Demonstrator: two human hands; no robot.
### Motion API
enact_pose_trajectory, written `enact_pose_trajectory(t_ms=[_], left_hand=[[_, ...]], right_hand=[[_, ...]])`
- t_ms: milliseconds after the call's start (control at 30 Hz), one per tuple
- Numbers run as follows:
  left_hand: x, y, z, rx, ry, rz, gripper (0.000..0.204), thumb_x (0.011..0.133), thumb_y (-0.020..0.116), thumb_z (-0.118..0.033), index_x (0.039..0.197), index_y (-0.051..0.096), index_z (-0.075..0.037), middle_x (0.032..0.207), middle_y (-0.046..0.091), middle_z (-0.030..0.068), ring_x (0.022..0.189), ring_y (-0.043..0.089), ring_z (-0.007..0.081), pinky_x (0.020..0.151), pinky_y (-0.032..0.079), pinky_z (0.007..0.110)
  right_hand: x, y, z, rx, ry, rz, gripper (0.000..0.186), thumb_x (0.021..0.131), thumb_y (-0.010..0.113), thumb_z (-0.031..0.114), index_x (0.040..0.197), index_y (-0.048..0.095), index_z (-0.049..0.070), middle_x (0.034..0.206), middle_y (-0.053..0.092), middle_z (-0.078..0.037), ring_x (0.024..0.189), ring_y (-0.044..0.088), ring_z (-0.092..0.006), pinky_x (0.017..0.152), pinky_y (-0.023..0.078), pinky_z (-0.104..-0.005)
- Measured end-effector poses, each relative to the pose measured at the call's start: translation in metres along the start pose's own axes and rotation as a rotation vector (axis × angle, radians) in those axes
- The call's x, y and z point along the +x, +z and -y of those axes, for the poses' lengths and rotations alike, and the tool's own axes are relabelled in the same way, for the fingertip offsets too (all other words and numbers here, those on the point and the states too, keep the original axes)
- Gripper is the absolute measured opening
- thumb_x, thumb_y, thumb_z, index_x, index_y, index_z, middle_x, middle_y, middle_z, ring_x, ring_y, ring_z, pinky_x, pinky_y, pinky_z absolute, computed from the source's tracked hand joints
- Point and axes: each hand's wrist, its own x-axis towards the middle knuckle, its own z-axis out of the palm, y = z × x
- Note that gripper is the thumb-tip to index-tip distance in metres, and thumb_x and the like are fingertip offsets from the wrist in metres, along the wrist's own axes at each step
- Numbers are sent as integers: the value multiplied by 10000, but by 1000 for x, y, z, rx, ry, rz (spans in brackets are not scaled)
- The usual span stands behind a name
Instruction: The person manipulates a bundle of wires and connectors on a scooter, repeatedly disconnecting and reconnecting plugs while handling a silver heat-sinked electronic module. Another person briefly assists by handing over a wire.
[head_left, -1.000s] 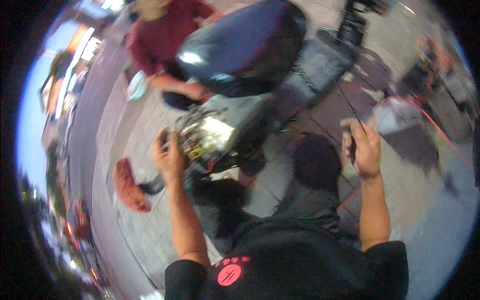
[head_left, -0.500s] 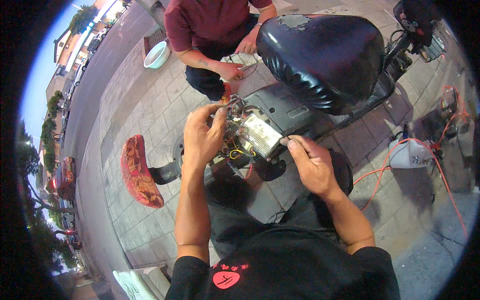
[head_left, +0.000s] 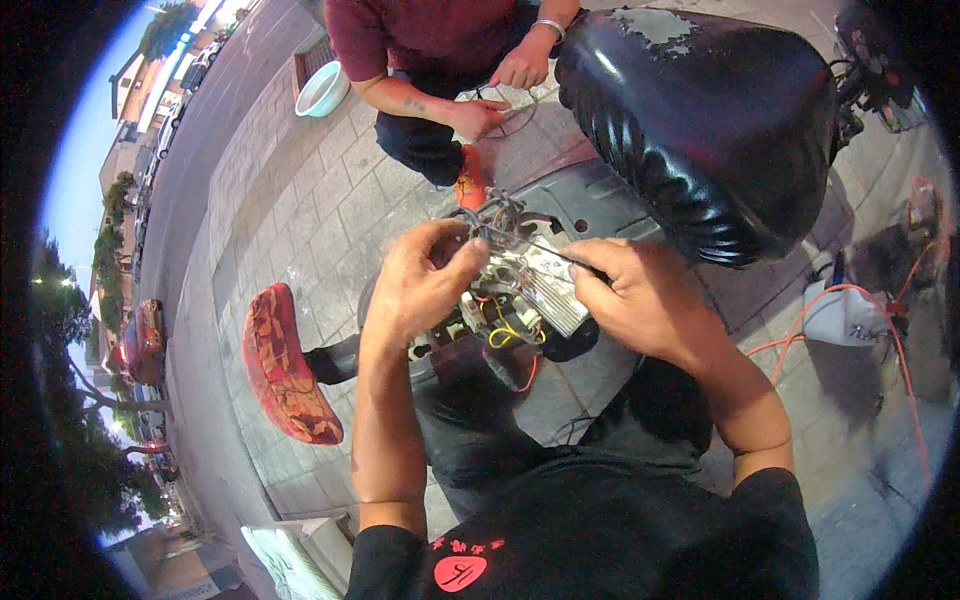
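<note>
My left hand (head_left: 425,280) is closed, thumb and forefinger pinching dark wires (head_left: 474,232) above an opened electric scooter body. My right hand (head_left: 640,300) is closed on a thin dark rod (head_left: 585,265); its tip reaches toward the wires by my left hand. Whether it is a tool or a stiff cable I cannot tell. Below and between my hands sits a silvery finned metal box (head_left: 560,300), resembling a motor controller. Yellow wires (head_left: 505,335) and white connectors crowd beside it. My left fingertips partly hide the pinched wires.
A person in a maroon shirt (head_left: 430,40) crouches opposite, hands holding a thin cable. The torn black seat (head_left: 710,130) rises at the right. A red patterned cushion (head_left: 290,365) juts out left. A white jug (head_left: 845,312) and orange cord (head_left: 905,365) lie right; a pale basin (head_left: 323,90) stands far left.
My right hand has come inward over the finned box, bringing the thin dark rod close to my left hand. My left hand has shifted slightly right and down in the view, which itself has moved.
</note>
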Motion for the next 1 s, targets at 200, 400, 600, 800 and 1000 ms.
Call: enact_pose_trajectory(t_ms=[200,400,600,800,1000], left_hand=[[5,19,4,-65,-1,-46,485,1024,743,-251,1417,705,31,988,769,73,904,684,139,817,560,324],[1,40,35,-28,124,-270,416,1028,717,-170,1400,732,17,1027,726,55,904,662,134,835,556,320],[-1,43,39,-3,180,-311,401,1025,744,-171,1396,752,-21,1108,711,92,969,667,153,881,545,328],[-1,40,29,154,271,-413,448,986,789,-186,1407,733,-41,1173,710,157,1114,671,256,1002,533,376],[43,12,57,-307,158,57,334,1087,742,-194,1369,731,-16,1080,759,13,970,675,106,890,552,299]], right_hand=[[12,-5,9,-74,17,33,283,1039,635,184,1225,788,35,1066,776,-247,954,772,-433,804,589,-480],[11,1,18,-105,-1,50,247,1022,599,212,1080,781,54,902,743,-270,864,752,-487,749,579,-565],[20,3,27,-121,32,58,261,1001,602,247,956,774,56,874,734,-289,854,741,-517,764,585,-606],[20,20,16,-115,25,-24,245,1004,603,221,966,753,31,869,726,-301,845,728,-529,765,576,-620],[6,35,20,-135,-87,-123,205,1041,661,127,1189,742,11,894,725,-264,816,745,-458,695,563,-487]])
